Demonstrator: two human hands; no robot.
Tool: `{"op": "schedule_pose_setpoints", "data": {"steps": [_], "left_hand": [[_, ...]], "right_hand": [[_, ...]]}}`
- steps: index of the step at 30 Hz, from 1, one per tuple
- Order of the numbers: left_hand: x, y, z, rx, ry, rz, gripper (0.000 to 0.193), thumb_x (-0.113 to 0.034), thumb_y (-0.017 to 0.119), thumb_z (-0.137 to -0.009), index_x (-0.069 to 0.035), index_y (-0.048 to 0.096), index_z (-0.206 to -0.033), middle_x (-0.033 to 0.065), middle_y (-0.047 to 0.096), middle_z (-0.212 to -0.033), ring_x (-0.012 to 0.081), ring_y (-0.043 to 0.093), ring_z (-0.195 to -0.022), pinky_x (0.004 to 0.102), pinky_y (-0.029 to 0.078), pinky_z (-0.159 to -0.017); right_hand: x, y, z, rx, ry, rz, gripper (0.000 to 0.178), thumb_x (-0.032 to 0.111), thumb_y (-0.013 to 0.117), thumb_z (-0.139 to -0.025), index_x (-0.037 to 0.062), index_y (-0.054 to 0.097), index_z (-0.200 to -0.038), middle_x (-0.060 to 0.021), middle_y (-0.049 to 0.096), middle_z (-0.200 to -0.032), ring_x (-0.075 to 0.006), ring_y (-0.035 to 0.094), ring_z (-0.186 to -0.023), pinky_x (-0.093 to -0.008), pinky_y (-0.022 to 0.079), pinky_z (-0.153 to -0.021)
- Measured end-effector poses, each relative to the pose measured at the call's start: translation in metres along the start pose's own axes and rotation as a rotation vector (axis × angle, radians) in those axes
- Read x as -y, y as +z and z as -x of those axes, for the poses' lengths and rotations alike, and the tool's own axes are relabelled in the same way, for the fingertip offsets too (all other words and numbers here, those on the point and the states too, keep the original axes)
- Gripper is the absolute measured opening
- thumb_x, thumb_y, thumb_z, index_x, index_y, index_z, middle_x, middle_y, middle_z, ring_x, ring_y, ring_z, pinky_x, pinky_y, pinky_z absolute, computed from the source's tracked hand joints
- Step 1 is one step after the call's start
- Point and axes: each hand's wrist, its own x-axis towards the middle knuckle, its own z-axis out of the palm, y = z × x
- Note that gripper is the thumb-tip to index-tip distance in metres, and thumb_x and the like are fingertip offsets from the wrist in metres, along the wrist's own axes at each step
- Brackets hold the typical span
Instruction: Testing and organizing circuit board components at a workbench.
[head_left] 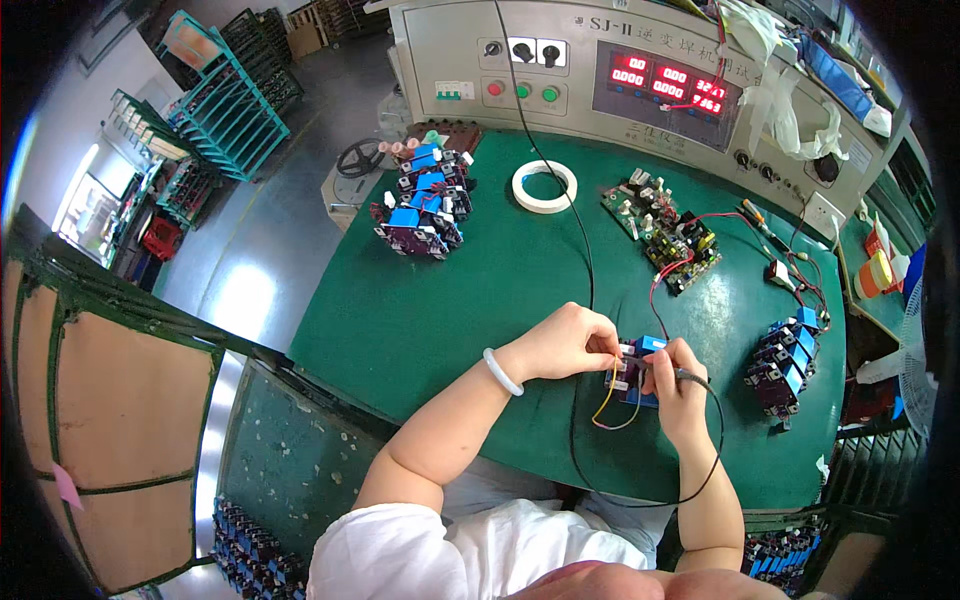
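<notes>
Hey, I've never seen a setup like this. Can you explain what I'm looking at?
There's no robot here: a person works with bare hands, seen from above by a wide fisheye camera on their head, so edges bend. The right hand holds a dark pen-like tool on a cable. The left hand touches a small circuit unit near a yellow wire; whether it pinches anything is unclear. On the green table also lie a white ring-shaped roll, a larger circuit board and blue-topped units at left and right. Behind stands a grey console.
</notes>
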Motion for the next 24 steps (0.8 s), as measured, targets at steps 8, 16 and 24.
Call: {"op": "schedule_pose_setpoints", "data": {"steps": [8, 16, 24], "left_hand": [[0.003, -0.001, 0.000, -0.011, 0.000, 0.012, 0.015, -0.010, 0.075, -0.084, 0.003, 0.071, -0.090, 0.0105, 0.073, -0.083, 0.0133, 0.069, -0.076, 0.0277, 0.055, -0.072], [0.002, 0.001, 0.003, -0.002, -0.009, -0.009, 0.018, -0.012, 0.076, -0.083, 0.003, 0.071, -0.090, 0.0104, 0.072, -0.082, 0.0133, 0.068, -0.076, 0.0282, 0.055, -0.070], [0.002, 0.001, 0.003, -0.019, -0.006, -0.031, 0.016, -0.012, 0.076, -0.084, 0.002, 0.071, -0.089, 0.0093, 0.072, -0.082, 0.0114, 0.066, -0.078, 0.0278, 0.054, -0.071]], "right_hand": [[0.008, 0.009, -0.002, -0.010, -0.107, 0.178, 0.017, 0.007, 0.058, -0.095, 0.0000, 0.053, -0.080, -0.0112, 0.060, -0.061, -0.0198, 0.056, -0.053, -0.0328, 0.044, -0.053], [0.009, 0.008, 0.002, 0.023, -0.083, 0.151, 0.018, 0.006, 0.058, -0.095, -0.0002, 0.052, -0.079, -0.0111, 0.059, -0.061, -0.0181, 0.056, -0.052, -0.0317, 0.044, -0.052], [0.002, 0.005, 0.008, -0.062, 0.021, -0.088, 0.029, 0.018, 0.050, -0.102, 0.0015, 0.053, -0.078, -0.0017, 0.053, -0.061, -0.0076, 0.048, -0.052, -0.0247, 0.038, -0.048]]}}
